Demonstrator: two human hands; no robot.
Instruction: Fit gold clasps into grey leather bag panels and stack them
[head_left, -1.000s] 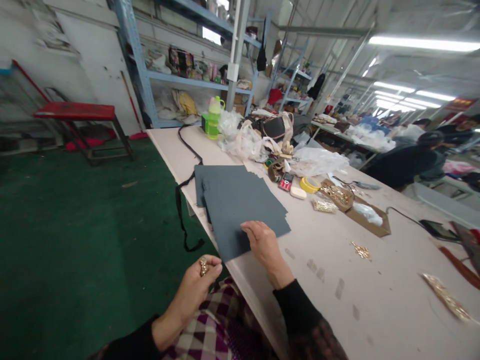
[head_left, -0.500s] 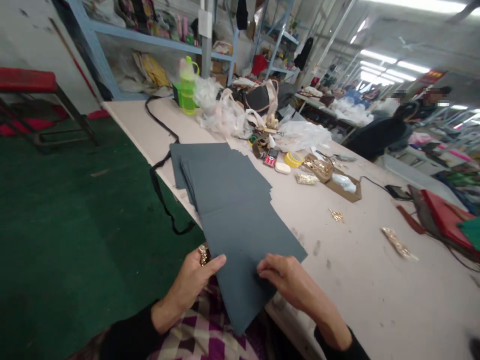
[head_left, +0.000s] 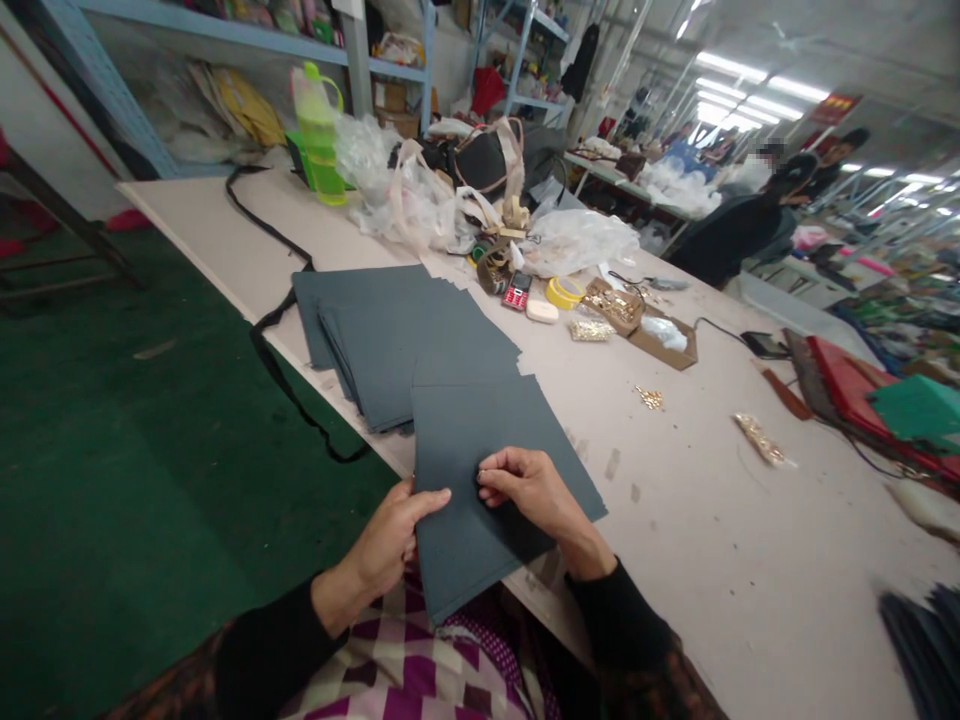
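My left hand (head_left: 386,535) grips the left edge of a dark grey-blue panel (head_left: 480,545), thumb lying on top and fingers underneath. The panel reaches over the table's front edge above my lap. Above its surface, the fingers of my right hand (head_left: 521,485) are pinched together; a tiny shiny bit shows at the fingertips, too small to name. I cannot tell whether it touches the panel. Just beyond lies a fanned stack of similar dark panels (head_left: 382,340), partly covered by the held one.
On the pale table (head_left: 675,520) lie loose gold pieces (head_left: 649,398), a bag of gold pieces (head_left: 759,440), a cardboard tray (head_left: 664,345), yellow tape (head_left: 564,292) and a red phone (head_left: 517,291). A green bottle (head_left: 321,150) and plastic bags stand behind. A black strap (head_left: 281,375) hangs over the left edge.
The held panel has turned and shifted slightly against the stack. My right hand has moved up and left over it, fingers pinched. Gold metal seen at my left hand is now hidden. The view has shifted right.
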